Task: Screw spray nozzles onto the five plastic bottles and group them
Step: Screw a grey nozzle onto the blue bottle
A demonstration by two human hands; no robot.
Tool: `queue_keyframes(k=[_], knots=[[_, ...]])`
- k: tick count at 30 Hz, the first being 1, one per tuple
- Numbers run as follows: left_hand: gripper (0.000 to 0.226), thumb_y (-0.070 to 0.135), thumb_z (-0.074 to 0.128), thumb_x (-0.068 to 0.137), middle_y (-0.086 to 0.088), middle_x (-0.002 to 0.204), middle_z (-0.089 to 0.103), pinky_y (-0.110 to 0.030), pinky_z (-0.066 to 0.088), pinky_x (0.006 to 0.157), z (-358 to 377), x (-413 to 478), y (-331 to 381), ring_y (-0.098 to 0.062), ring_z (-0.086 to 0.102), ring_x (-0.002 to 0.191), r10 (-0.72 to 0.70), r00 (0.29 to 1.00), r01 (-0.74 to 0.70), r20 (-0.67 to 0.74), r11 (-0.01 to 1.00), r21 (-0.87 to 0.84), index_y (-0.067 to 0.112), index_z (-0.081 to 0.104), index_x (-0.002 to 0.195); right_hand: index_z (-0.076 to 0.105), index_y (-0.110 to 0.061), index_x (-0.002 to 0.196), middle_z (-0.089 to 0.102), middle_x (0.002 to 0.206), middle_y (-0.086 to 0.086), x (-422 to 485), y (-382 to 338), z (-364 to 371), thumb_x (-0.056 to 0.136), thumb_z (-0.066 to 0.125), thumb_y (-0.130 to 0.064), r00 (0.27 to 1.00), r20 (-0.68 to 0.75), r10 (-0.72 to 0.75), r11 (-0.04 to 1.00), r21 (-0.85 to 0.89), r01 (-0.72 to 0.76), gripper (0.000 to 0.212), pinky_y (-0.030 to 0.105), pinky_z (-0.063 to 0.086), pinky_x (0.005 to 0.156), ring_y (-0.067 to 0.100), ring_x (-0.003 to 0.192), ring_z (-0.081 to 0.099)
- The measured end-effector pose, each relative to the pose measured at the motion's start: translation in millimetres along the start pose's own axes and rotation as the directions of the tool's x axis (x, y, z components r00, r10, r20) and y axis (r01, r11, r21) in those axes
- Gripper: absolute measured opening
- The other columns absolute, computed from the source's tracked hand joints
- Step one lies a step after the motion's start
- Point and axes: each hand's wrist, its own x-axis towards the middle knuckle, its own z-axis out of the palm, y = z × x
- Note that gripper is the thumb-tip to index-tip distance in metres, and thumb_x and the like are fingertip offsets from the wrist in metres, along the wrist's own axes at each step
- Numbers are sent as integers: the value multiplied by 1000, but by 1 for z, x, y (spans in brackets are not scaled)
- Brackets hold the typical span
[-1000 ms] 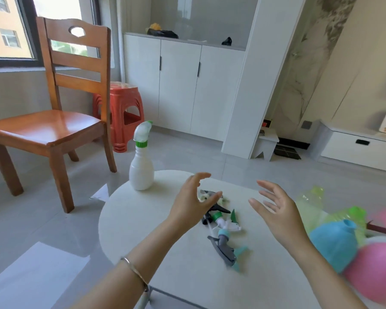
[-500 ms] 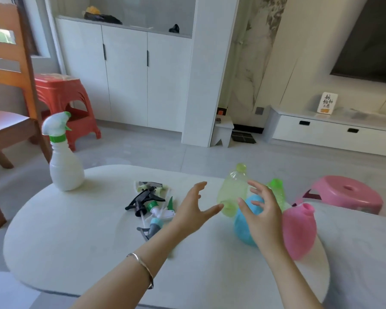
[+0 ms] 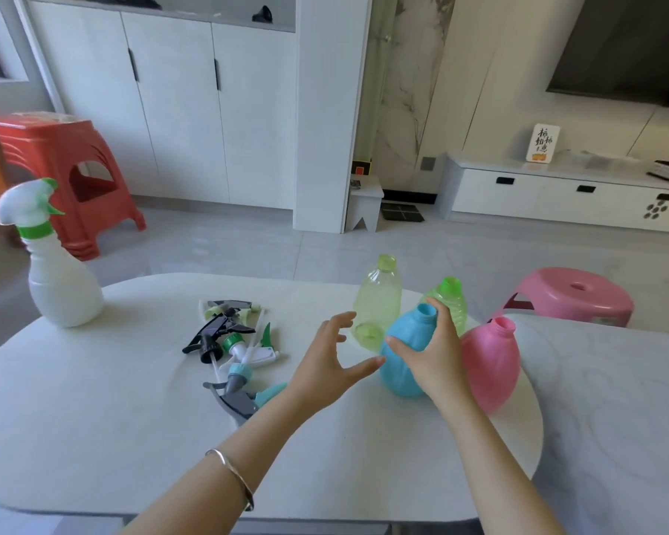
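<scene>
**One capped, four to go**

Right hand (image 3: 431, 357) wraps the blue bottle (image 3: 404, 355), fingers curled on its neck and side. Left hand (image 3: 331, 364) spreads wide, empty, just beside it. Only the white bottle (image 3: 60, 287), far left of the fingers, wears a nozzle. Four open bottles; roughly four loose nozzles (image 3: 232, 345) lie tangled, count uncertain.
</scene>
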Motion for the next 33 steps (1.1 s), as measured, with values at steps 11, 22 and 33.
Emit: queue_keyframes(k=[11,22,33], knots=[[103,48,86,58,8,135,48,-37,49,99,-20,-13,14,-11,51,120,60,996,-61,73,998,1,32,29,142,52,-36,97,64,98,-14,-21,-46,20,61,86,-28,1000,-15,24,960,280,-19,50,18,49,72,1,89,64],[93,61,83,46,24,115,55,-28,52,82,-165,-38,-10,0,57,103,90,974,-49,-206,980,195,46,38,126,56,-26,118,59,125,-8,-31,-103,88,62,68,-58,930,364,-49,869,474,-140,65,36,49,99,2,109,60],[81,50,89,52,23,108,55,-9,51,53,-253,-76,-78,7,58,92,-56,907,68,-418,998,13,65,37,112,64,-22,102,65,102,-8,-19,-94,180,79,72,-38,890,454,-37,994,107,-13,29,8,43,64,6,86,57]])
